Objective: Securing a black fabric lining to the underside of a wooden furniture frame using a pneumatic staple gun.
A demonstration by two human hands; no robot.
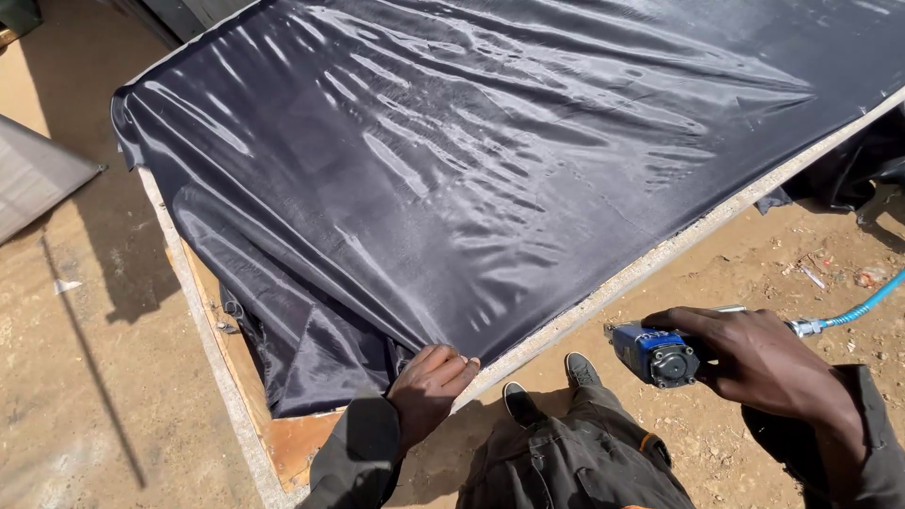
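Observation:
A shiny black fabric is stretched over a wooden frame that fills the upper view. My left hand presses on the fabric's corner at the frame's near edge, fingers curled over the cloth. My right hand holds a blue pneumatic staple gun just off the frame's edge, above the dirt ground. A light blue air hose runs from the gun to the right.
Loose fabric hangs folded at the frame's near-left corner over a bare plywood panel. My shoes stand on sandy ground below the frame. A grey sheet lies at far left. Small litter lies at right.

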